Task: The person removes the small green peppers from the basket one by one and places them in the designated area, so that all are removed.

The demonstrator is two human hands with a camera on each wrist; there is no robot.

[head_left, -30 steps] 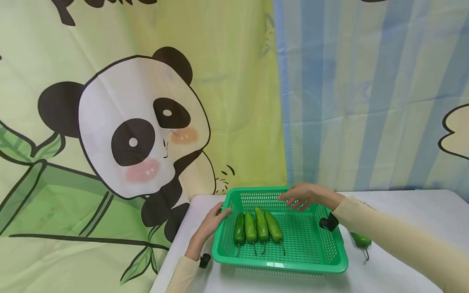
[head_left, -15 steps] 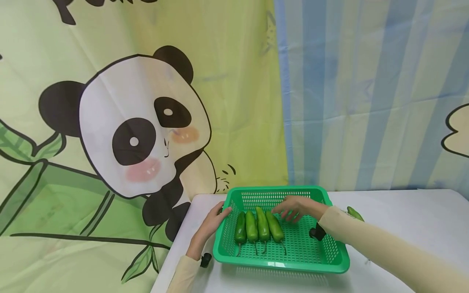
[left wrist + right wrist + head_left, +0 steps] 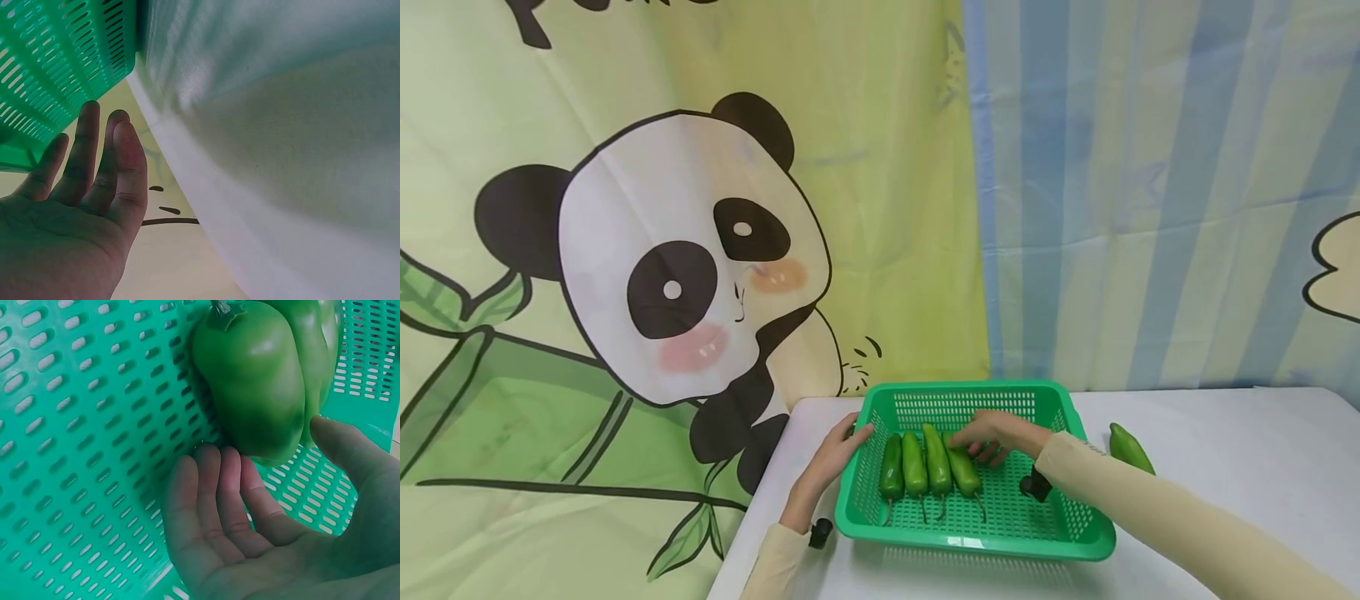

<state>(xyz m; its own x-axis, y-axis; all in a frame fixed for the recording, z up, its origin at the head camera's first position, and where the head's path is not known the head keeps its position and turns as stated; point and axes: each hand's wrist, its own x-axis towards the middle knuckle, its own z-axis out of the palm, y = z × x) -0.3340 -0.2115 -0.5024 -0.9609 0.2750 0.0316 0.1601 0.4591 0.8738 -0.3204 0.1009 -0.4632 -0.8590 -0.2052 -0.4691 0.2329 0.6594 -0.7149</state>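
Note:
Four green peppers lie side by side in the left half of a green basket (image 3: pixel 973 543), stems toward the near rim. The right hand (image 3: pixel 996 435) reaches in over the rightmost pepper (image 3: pixel 964 473). In the right wrist view, the fingers of the right hand (image 3: pixel 244 519) lie by the end of that pepper (image 3: pixel 256 381), thumb on its other side, not closed round it. The left hand (image 3: pixel 837 450) rests at the basket's left side. Seen in the left wrist view, the left hand (image 3: pixel 81 206) has its fingers extended beside the basket wall (image 3: pixel 62 69).
One more green pepper (image 3: pixel 1129 448) lies on the white table (image 3: pixel 1225 450) right of the basket, partly behind the right sleeve. A curtain (image 3: pixel 902 208) with a panda print hangs behind the table.
The right hand has moved left and down to the rightmost pepper in the basket. More of the pepper outside now shows above the sleeve. The left hand has stayed in place.

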